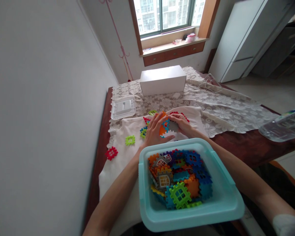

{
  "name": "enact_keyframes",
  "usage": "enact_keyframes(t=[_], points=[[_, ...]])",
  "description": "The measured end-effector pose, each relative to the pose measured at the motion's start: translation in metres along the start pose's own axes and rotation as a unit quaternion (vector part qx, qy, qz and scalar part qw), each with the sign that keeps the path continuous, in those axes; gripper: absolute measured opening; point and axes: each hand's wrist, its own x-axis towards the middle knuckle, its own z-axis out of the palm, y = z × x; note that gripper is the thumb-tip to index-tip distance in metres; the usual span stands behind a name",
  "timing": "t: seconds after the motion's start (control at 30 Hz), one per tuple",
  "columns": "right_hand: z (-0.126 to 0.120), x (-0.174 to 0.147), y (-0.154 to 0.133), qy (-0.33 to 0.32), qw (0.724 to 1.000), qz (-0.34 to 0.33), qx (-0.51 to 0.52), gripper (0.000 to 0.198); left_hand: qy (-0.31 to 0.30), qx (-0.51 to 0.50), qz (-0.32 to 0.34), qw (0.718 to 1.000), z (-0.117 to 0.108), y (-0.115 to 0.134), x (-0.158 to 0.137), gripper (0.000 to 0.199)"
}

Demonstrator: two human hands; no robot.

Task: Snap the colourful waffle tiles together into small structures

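Both hands meet on a small assembly of interlocking plastic tiles (165, 126) lying on a white cloth (127, 157). My left hand (154, 131) grips its orange and blue side. My right hand (182, 124) holds the grey and white side. Close to me stands a light blue plastic bin (221, 200) filled with several coloured window-shaped tiles (179, 194). Loose tiles lie on the cloth: a green one (130, 140) and a red one (111, 153) to the left, others around the assembly.
A white box (162, 79) sits at the far end of the lace-covered table (236, 118). A clear plastic lid (123, 107) lies at the left. A white cable (204, 82) trails at the right. A wall runs along the left; a clear plastic bottle (282, 126) pokes in at the right.
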Motion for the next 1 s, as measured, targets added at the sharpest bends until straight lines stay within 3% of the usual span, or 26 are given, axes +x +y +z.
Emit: enact_keyframes(t=[0.53,0.77,1.0], points=[[0.011,-0.005,0.002,-0.042,0.996,0.007,0.076,0.048,0.042,0.001,-0.054,0.998,0.004,-0.005,0.002,0.088],[0.014,-0.006,0.004,-0.034,0.995,-0.004,0.094,0.048,0.065,0.067,-0.043,0.995,0.005,-0.007,0.0,0.089],[0.014,-0.007,0.005,-0.039,0.993,-0.007,0.108,0.05,0.054,0.029,-0.035,0.997,0.006,-0.006,0.001,0.08]])
